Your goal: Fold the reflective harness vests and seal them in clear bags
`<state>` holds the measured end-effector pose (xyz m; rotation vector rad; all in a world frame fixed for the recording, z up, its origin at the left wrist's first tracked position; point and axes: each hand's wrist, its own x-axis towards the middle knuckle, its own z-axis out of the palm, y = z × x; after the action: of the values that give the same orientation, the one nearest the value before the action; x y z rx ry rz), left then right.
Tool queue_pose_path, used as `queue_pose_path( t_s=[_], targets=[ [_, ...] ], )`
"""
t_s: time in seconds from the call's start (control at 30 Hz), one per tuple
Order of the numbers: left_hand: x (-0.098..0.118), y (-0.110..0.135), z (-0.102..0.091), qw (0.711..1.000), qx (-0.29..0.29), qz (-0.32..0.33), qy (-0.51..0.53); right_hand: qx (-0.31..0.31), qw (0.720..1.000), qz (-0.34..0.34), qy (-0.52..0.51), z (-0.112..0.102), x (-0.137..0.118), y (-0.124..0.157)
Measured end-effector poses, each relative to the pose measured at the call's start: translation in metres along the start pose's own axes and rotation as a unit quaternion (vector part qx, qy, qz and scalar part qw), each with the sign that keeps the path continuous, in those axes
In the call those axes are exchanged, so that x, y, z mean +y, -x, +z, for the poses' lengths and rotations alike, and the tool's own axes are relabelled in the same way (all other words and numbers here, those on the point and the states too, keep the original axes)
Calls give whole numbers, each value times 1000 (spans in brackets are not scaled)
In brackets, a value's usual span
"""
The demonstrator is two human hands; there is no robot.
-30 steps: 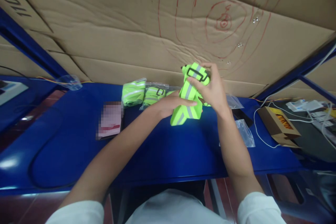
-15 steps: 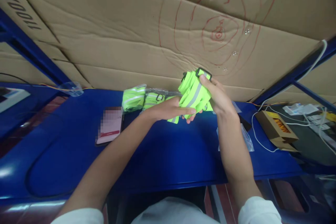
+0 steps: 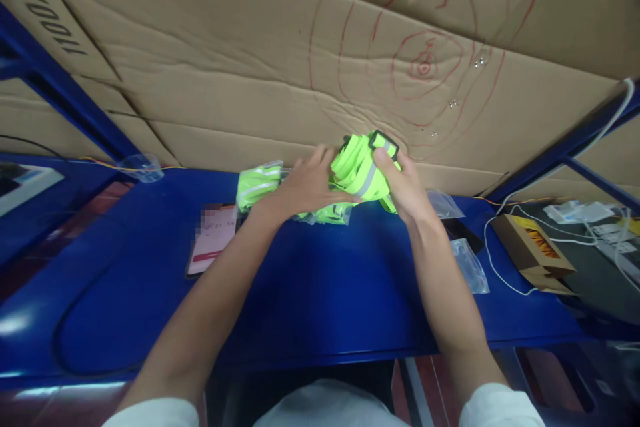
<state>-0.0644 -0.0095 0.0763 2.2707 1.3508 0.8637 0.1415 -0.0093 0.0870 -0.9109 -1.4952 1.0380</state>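
Observation:
A neon yellow-green reflective strap [image 3: 361, 170] with a grey stripe is wound into a bundle between my hands, above the table. My right hand [image 3: 403, 180] grips its right side, thumb pressed on the strap just below a black buckle [image 3: 384, 145]. Against the bundle's left side lies my left hand [image 3: 313, 180], its thumb stretched along the lower edge and its fingers curved behind. Behind and below that hand, more bundles of the same strap rest in clear plastic; one packed bundle [image 3: 259, 185] shows at the left, another [image 3: 330, 213] just under the hand.
A phone [image 3: 214, 240] lies left on the blue table [image 3: 330, 293]. Clear plastic bags [image 3: 470, 265] and a dark flat object lie at the right. Farther right are a white cable and an open cardboard box [image 3: 533, 250]. A cardboard wall [image 3: 225, 93] stands behind.
My left hand has shifted from under the bundle to its left side, fingers now raised. The bundle has moved slightly left, still in my right hand. The view has shifted a little.

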Motion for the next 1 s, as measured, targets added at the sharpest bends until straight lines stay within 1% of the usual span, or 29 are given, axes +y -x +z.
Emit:
queue_pose_path(
  t_s=[0.07,0.13,0.2,0.27,0.33,0.37,0.43,0.53,0.57,0.6,0.67,0.7,0.8,0.9,0.93,1.0],
  targets=[
    [-1,2,-8,996,10,-32,-80,-25,996,-45,68,-2,2,0],
    [-3,4,-13,993,1,-27,-114,-68,988,-74,118,-6,2,1],
    [-8,3,-11,996,-6,20,-87,-103,981,-89,137,-9,2,1],
    [-14,-1,-4,996,12,81,-20,-120,978,-101,140,-11,3,1],
    [-19,-7,5,990,67,122,32,-112,978,-121,130,-11,4,-1],
    [-20,-9,9,985,102,134,39,-99,978,-135,123,-10,4,-2],
    [-18,-12,15,974,177,141,14,-79,978,-156,118,-10,4,-4],
    [-10,-12,16,956,264,106,-68,-84,975,-161,126,-12,1,-6],
    [-8,-10,15,952,277,91,-93,-90,975,-159,127,-14,0,-6],
    [-6,-9,14,950,279,81,-112,-94,976,-154,123,-16,-1,-6],
    [-4,-5,13,951,267,84,-133,-111,981,-125,96,-22,-1,-5],
    [-4,-4,14,951,257,97,-139,-127,984,-98,73,-24,-1,-5],
    [-5,-2,19,950,256,134,-119,-184,983,24,-7,-30,4,-6],
    [0,1,23,946,270,166,-70,-219,962,138,-82,-28,12,-9],
    [4,2,24,944,262,190,-69,-228,952,172,-109,-26,16,-11],
    [14,5,24,939,217,252,-87,-243,929,234,-155,-20,26,-13]
  ],
)
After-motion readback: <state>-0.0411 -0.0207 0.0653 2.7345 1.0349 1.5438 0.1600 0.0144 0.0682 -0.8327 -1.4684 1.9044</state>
